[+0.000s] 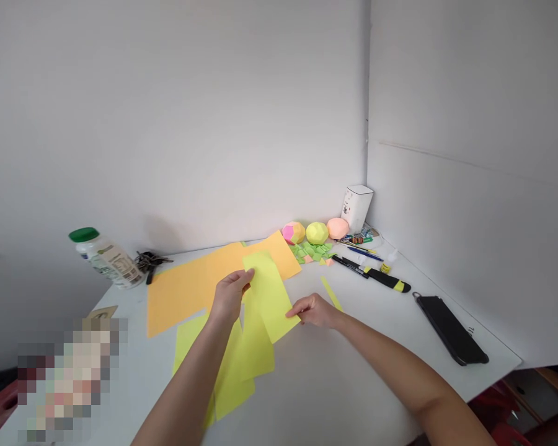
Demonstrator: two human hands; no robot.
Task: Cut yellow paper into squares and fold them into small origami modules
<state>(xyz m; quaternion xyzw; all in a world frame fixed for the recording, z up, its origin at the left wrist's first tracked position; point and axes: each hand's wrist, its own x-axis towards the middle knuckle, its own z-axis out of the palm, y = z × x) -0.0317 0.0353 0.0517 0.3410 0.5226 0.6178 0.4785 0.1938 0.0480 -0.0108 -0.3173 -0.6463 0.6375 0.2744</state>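
A rectangular sheet of yellow paper (270, 294) is held up between my two hands, tilted above the table. My left hand (230, 294) pinches its left edge, thumb on top. At the lower right corner, my right hand (314, 310) grips the same sheet between thumb and fingers. Below it lie several more yellow sheets (258, 353), overlapping and partly covered by my left forearm. Larger orange sheets (181, 291) spread out behind them. A narrow yellow paper strip (331, 293) rests just beyond my right hand.
Faceted paper balls (317, 233) and small green paper pieces (311, 251) sit near the wall, by a white container (357, 207). Rightward are a utility knife (387, 279), small glue bottle (389, 261), pens (351, 266) and black phone (451, 328). A green-capped bottle (106, 260) stands left.
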